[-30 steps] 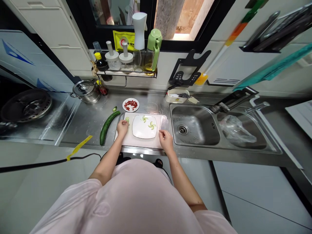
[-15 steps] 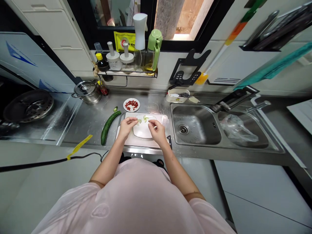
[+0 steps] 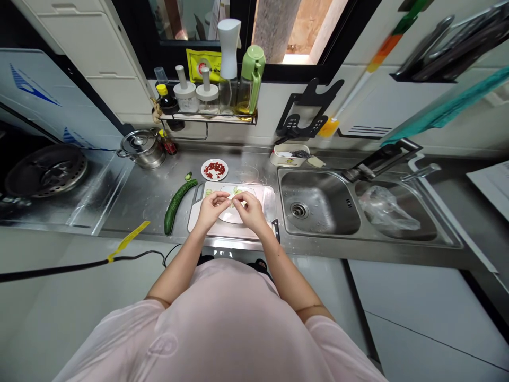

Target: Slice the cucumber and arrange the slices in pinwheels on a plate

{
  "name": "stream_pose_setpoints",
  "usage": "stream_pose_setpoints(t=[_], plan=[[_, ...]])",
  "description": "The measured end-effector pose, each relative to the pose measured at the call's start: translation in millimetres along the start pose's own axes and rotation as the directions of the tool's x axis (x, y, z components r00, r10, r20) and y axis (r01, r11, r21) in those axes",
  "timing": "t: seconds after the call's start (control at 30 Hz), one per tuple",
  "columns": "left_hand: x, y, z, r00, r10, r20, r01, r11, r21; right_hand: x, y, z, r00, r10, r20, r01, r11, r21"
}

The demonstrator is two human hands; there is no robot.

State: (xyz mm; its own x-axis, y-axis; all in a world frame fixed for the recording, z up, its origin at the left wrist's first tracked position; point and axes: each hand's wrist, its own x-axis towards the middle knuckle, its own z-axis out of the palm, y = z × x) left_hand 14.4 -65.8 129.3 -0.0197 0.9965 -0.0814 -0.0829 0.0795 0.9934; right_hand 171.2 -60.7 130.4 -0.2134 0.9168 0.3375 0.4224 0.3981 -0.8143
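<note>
No wording can be read for certain. The yellow packet (image 3: 200, 59) bears dark characters and a red emblem, too small to make out; the yellow tag (image 3: 129, 241) has faint, illegible marks; blue graphic shapes stand on the pale panel (image 3: 83, 116).

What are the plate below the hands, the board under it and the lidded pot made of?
Plate: probably glazed ceramic, being white and glossy, though plastic is possible.
Board: likely plastic; it looks smooth and pale pinkish, with no visible wood grain.
Lidded pot: apparently polished stainless steel, given its silvery, shiny side.
</note>
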Motion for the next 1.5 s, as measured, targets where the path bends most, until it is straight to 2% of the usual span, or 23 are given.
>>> stream_pose_setpoints(t=[0.17, 0.37, 0.6, 0.9, 1.13, 1.33, 1.5], plan=[[-2, -4, 4.9, 0.997, 0.026, -0.066, -0.025, 1.0, 0.016, 0, 3, -6, 0.999, 0.011, -0.044, -0.011, 1.0, -0.002], [-9, -11, 13.7, 0.989, -0.116, 0.086, 0.113, 0.993, 0.041, -2, 4, -10, 0.996, -0.034, -0.084, 0.03, 0.999, -0.045], [-7, -27, 17.8, 0.939, -0.318, 0.134, 0.333, 0.937, -0.106, -18, 10, -9, 0.996, -0.086, 0.032, 0.09, 0.981, -0.173], [-7, -44, 14.3, 0.891, -0.429, 0.148, 0.454, 0.852, -0.262, -29, 25, -1, 0.992, -0.088, 0.092, 0.105, 0.973, -0.206], [-3, -53, 12.4, 0.901, -0.417, 0.117, 0.432, 0.849, -0.305, -31, 34, 3, 0.991, -0.068, 0.118, 0.094, 0.968, -0.233], [0, -59, 9.3, 0.954, -0.298, 0.037, 0.299, 0.94, -0.163, -32, 38, 7, 0.993, -0.044, 0.112, 0.069, 0.97, -0.233], [1, -59, 6.8, 0.972, -0.235, 0.01, 0.235, 0.968, -0.09, -31, 40, 9, 0.992, -0.034, 0.123, 0.062, 0.971, -0.232]])
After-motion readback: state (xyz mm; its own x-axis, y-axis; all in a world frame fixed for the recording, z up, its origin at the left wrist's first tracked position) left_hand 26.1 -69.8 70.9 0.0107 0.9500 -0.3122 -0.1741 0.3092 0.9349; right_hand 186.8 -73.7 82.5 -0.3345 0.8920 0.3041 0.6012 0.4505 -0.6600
